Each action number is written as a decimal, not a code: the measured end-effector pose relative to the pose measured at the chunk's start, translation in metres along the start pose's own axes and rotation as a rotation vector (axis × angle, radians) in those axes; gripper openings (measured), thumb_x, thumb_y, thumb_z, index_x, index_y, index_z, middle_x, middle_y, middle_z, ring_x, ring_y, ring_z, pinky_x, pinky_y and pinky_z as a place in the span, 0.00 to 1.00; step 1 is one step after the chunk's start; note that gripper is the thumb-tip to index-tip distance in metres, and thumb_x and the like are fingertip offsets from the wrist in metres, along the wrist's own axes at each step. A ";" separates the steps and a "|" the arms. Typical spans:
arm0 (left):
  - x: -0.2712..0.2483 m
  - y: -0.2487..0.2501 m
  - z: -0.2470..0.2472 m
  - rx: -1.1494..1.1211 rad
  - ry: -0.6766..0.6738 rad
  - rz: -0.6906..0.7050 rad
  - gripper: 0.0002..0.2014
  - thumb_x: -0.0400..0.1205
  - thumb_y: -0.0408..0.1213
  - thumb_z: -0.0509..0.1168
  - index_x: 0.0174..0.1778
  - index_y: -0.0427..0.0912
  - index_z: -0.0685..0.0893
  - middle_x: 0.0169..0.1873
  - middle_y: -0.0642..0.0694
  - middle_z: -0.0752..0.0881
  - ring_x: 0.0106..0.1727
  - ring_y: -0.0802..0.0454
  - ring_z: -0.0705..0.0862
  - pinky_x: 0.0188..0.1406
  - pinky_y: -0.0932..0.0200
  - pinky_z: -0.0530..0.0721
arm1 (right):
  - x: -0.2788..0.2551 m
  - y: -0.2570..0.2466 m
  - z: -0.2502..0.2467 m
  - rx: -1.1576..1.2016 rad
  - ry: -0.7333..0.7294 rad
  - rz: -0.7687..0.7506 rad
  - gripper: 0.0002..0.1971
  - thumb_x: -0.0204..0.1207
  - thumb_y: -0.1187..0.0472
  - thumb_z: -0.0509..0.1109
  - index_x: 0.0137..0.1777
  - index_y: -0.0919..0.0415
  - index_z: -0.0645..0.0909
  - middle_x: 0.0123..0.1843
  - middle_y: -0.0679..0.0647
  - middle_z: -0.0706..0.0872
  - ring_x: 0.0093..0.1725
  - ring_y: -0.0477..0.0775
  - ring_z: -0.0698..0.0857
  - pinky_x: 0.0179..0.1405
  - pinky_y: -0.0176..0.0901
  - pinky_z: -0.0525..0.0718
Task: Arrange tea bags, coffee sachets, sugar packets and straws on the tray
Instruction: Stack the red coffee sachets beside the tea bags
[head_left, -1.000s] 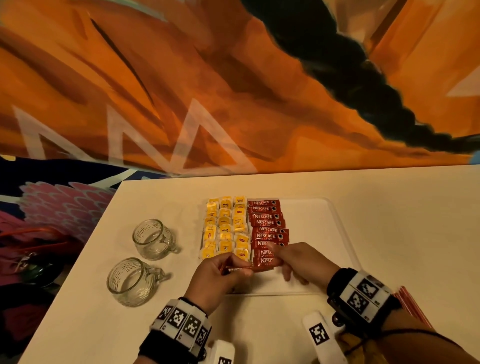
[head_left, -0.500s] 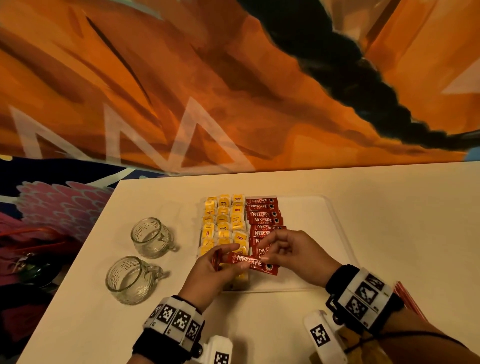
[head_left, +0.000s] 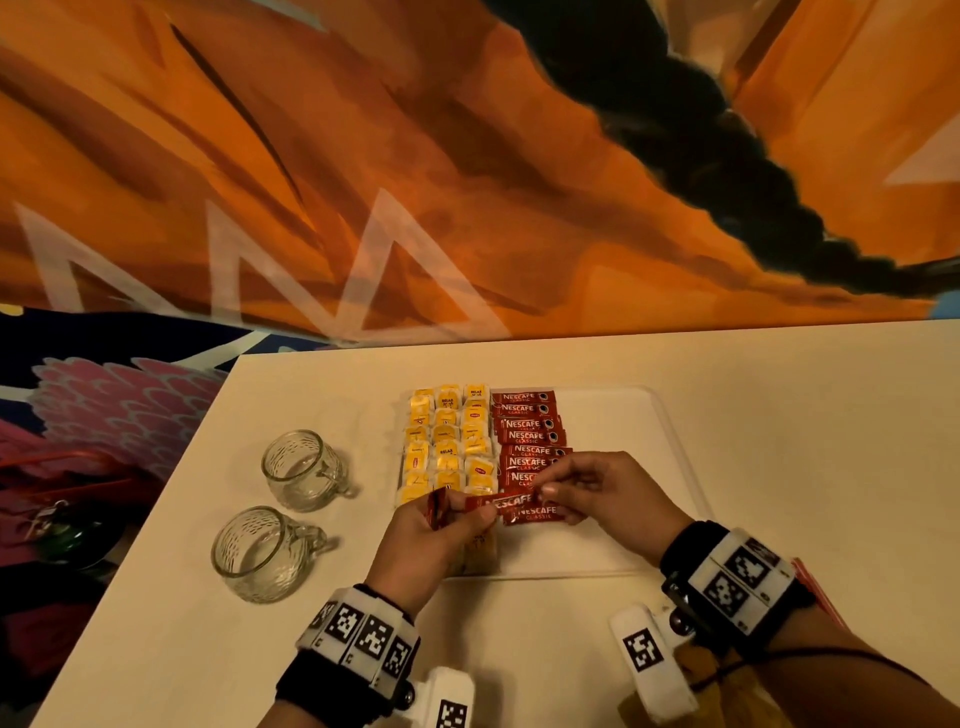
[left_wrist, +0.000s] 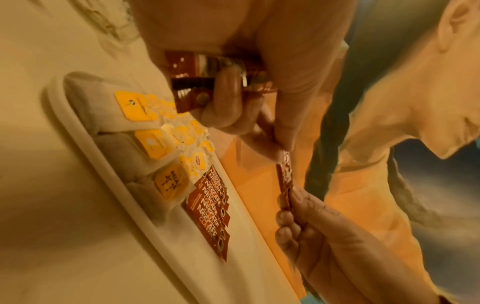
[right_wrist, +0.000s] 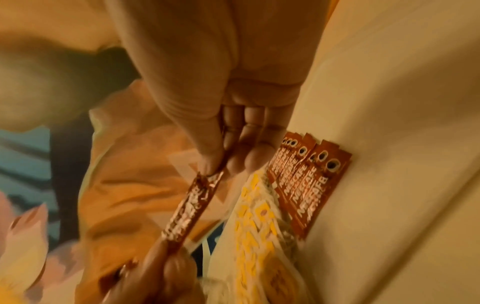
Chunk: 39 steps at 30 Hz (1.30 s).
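Yellow tea bags (head_left: 448, 441) – three columns on white tray (head_left: 613, 540); red coffee sachets (head_left: 527, 434) alongside (overlapping).

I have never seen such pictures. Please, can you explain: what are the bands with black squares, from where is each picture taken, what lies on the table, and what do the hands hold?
No machine works here: a person uses bare hands. The bands carry printed markers and a camera on each wrist. The wide picture comes from a head camera looking down; the two close ones look along each hand.

On the table sits a white tray with yellow tea bags and, beside them, red coffee sachets. Two glass cups stand left of the tray.

The left hand and right hand each pinch one end of a sachet above the tray. The left hand also grips more sachets.
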<state>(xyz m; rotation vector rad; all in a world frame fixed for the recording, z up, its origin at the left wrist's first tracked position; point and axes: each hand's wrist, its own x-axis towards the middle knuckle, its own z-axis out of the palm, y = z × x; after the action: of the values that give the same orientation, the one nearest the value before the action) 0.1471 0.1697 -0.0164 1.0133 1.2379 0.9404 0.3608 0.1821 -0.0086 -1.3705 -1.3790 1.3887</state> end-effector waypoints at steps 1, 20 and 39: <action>0.001 0.000 0.000 0.050 -0.022 0.011 0.04 0.77 0.26 0.70 0.37 0.37 0.84 0.19 0.56 0.83 0.18 0.67 0.76 0.18 0.77 0.71 | 0.001 0.000 -0.005 0.032 0.055 0.013 0.06 0.75 0.70 0.73 0.49 0.63 0.89 0.39 0.53 0.89 0.35 0.46 0.84 0.36 0.37 0.86; -0.005 -0.003 -0.010 0.154 -0.113 -0.178 0.18 0.88 0.47 0.52 0.47 0.36 0.79 0.20 0.44 0.77 0.14 0.48 0.73 0.14 0.67 0.68 | -0.001 0.057 -0.012 -0.337 0.215 0.425 0.09 0.66 0.58 0.82 0.36 0.63 0.87 0.31 0.53 0.90 0.25 0.47 0.82 0.24 0.36 0.79; -0.007 -0.006 -0.008 0.389 -0.255 -0.162 0.19 0.78 0.29 0.69 0.62 0.48 0.75 0.28 0.52 0.73 0.17 0.65 0.69 0.15 0.72 0.66 | -0.003 0.015 0.000 -0.505 0.082 0.175 0.17 0.69 0.48 0.79 0.55 0.48 0.80 0.41 0.46 0.84 0.38 0.43 0.81 0.38 0.40 0.77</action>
<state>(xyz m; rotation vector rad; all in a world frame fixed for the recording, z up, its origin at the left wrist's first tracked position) 0.1384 0.1624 -0.0209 1.2714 1.2887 0.4344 0.3637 0.1764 -0.0225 -1.8881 -1.6555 1.1127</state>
